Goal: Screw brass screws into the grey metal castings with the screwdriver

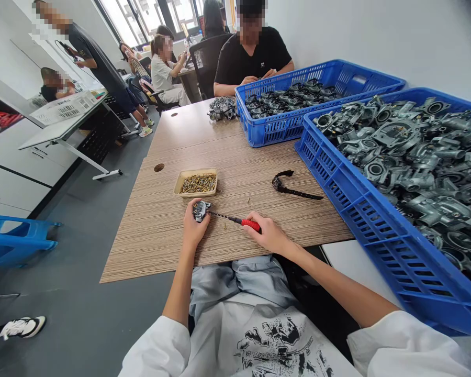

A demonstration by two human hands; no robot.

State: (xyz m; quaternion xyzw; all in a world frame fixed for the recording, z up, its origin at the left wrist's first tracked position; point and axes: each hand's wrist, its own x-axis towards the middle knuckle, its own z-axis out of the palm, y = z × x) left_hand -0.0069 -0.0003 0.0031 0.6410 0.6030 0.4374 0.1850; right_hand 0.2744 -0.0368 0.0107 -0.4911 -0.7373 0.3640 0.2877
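My left hand (195,226) is closed around a small grey metal carburetor body (200,210), held just above the table's near part. In my right hand (270,234) is a screwdriver (251,225) with a red and black handle, fingers wrapped round the grip. Its thin dark shaft points left, and the tip meets the carburetor's right side; the exact contact spot is too small to make out. Right behind my left hand stands a cream tray (176,187) of small brass-coloured parts. Two loose brass pieces lie on the wood, one of them a small brass piece (225,226) below the shaft.
A blue crate (361,220) heaped with carburetor bodies stands at the right, a second blue crate (259,137) behind it. A black wristwatch (278,183) lies on the wooden table (149,230). Across the table sits a person (255,63); several carburetors (222,108) lie beside the far crate.
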